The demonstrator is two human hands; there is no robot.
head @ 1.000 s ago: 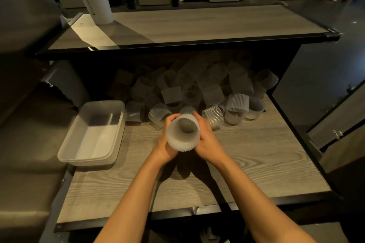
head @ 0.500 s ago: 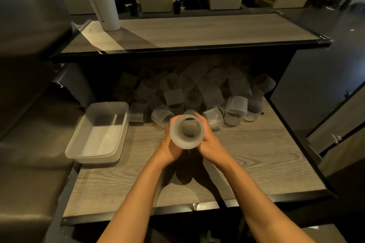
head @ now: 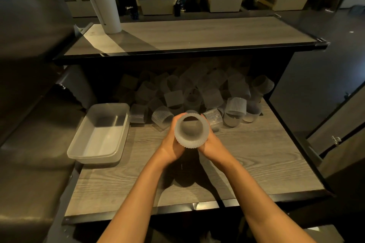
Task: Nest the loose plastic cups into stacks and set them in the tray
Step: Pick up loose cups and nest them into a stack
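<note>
Grip: left hand [head: 172,140] and right hand [head: 213,142] both wrapped round the frosted ribbed plastic cup stack [head: 191,132], one on each side, held above the table with the open mouth toward the camera.
Table: grey wood-grain table [head: 246,156] carrying everything; a raised grey wood-grain shelf [head: 197,35] overhanging the far half.
Pile: heap of loose translucent ribbed plastic cups [head: 197,96] lying at all angles along the table's far side, reaching back under the shelf.
Tray: clear rectangular plastic tray [head: 99,134] at the left edge of the table, near the hands, nothing visible inside.
Step in hand: nesting, by the look of it; held stack not yet set down.
Next move: probably either another loose cup from the near edge of the pile pushed squarely into the open mouth, or the stack carried left and laid in the tray; rims kept aligned to avoid jamming.
Hidden: number of cups in the held stack not readable end-on; fingertips behind the stack out of sight; cups deep under the shelf lost in shadow, count unclear.
</note>
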